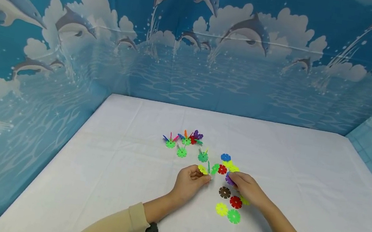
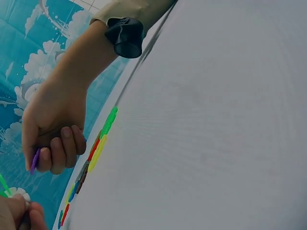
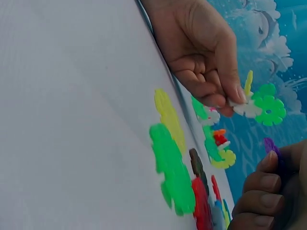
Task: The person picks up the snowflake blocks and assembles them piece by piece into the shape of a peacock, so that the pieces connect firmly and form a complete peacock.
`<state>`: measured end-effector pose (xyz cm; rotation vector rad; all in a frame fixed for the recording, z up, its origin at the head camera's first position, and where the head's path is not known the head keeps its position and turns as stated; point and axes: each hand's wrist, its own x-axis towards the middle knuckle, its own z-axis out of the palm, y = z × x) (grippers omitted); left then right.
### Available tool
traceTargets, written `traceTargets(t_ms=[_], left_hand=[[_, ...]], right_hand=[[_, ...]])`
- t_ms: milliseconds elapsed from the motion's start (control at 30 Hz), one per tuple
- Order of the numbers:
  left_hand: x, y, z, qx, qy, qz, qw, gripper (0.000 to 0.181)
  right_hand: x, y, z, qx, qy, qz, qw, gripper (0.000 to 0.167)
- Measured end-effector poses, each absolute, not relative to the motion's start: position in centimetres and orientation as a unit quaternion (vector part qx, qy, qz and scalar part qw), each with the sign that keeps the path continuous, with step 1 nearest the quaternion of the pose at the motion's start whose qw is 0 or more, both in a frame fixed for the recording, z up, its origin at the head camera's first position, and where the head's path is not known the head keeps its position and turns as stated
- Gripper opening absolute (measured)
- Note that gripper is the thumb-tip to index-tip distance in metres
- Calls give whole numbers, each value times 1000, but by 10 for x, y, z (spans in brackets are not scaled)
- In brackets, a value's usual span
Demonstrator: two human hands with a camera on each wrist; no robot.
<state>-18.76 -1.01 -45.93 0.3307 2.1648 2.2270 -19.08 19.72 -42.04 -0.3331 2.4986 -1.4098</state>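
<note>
Thumb and fingers of my left hand [image 1: 188, 181] pinch a white notched flower disc [image 3: 247, 109]. A yellow disc [image 3: 249, 82] and a green disc [image 3: 268, 110] stand slotted into its edge, above the table. To the right, my right hand [image 1: 248, 188] pinches a purple flower disc [image 1: 230, 178], its other fingers curled in. The purple disc is apart from the white one. Loose discs lie around the right hand: a brown disc [image 1: 225, 192], a red disc [image 1: 236, 202] and a light green disc [image 1: 233, 216] among them.
Beyond the hands stand several joined disc clusters, including one on a green base [image 1: 170, 144] and another on a teal-green base [image 1: 203, 157]. A blue disc [image 1: 225, 157] and a red disc [image 1: 222, 169] lie near the right fingertips. White cloth [image 1: 126, 135] covers the table.
</note>
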Motion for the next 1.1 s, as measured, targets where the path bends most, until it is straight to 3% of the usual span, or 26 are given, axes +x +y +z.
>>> traceTargets(t_ms=[200, 500, 733, 1100], left_hand=[[-188, -10, -462, 117, 686, 718, 19, 12], [-175, -12, -437, 134, 678, 722, 20, 10], [-188, -8, -462, 138, 677, 723, 25, 10], [-191, -11, -467, 147, 681, 717, 30, 11]], right_hand=[[-191, 178, -420, -101, 853, -501, 110, 37], [-193, 168, -422, -90, 855, -499, 111, 40], [-191, 165, -422, -94, 852, -501, 122, 35], [-185, 154, -428, -75, 852, -507, 106, 32]])
